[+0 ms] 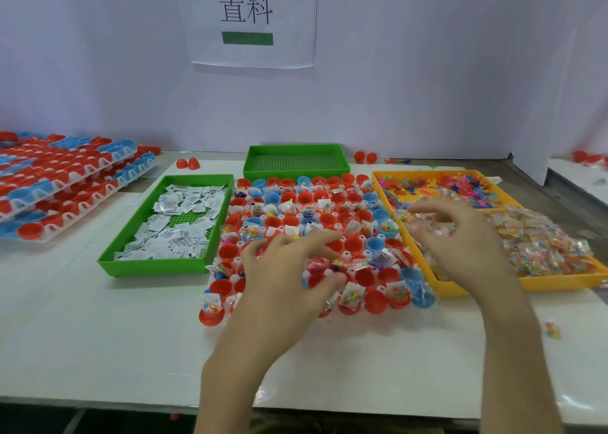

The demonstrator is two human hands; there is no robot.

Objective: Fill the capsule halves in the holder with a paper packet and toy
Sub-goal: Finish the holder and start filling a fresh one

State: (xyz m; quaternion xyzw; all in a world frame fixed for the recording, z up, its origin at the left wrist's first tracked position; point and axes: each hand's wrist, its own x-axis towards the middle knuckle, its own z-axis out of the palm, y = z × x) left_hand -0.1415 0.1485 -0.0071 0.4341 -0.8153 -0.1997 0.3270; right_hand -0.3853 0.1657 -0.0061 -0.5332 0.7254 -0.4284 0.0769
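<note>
Head view: white table (pixel 98 335) runs from its near edge, at the bottom of the view, back to a pale wall (pixel 427 78). A broad bare strip lies in front of the trays and to the front left.

A paper sign (pixel 253 55) on the wall reads "置料" above a green bar.

At left, stacked holders (pixel 65 183) of red and blue halves sit well apart from the work.

The holder (pixel 348 254) sits mid-table, its red and blue capsule halves (pixel 306 198) partly filled. It lies just beside the trays on either side, with little room between.

The yellow tray (pixel 559 284) on the right carries toy bags (pixel 543 242) and loose toys (pixel 444 186).

The green tray (pixel 108 259) on the left holds paper packets (pixel 171 233); their print is too small to read.

Another green tray (pixel 296 147) stands behind the holder.

The left hand (pixel 283 269) hovers over the holder's near rows, fingers spread wide, nothing plainly held.

The right hand (pixel 460 236) is over the yellow tray's left rim, fingers curled down and blurred; I cannot tell if it grips a bag.

One stray bag (pixel 552 330) lies on the table at right.
</note>
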